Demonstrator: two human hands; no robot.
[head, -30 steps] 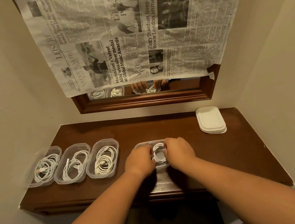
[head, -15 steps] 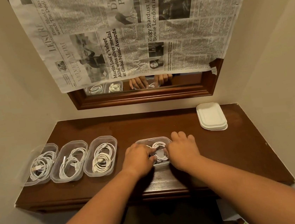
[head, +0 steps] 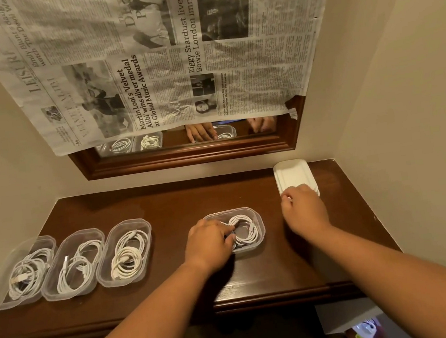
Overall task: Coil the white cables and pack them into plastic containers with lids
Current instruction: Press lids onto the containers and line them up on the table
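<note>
- Lying coiled in loose loops, the white cable (head: 247,231) sits inside a clear plastic container (head: 262,229) that has no lid on, near the middle of the table.
- The left hand (head: 210,242) reaches over that container's left rim with its fingers bent, the tips down on the coil; I cannot tell whether they pinch the cable or only press it.
- The right hand (head: 304,211) is well apart from it at the table's far right corner, with fingers curled over the near end of the stack of white lids (head: 292,173) and the thumb at its edge.
- A row of three other open containers (head: 77,289) stands side by side on the left of the table, each holding coiled white cables.
- All of it rests on a dark brown wooden table (head: 178,201).
- Above it hangs a wood-framed mirror (head: 187,157), mostly covered by a sheet of newspaper (head: 149,66).
</note>
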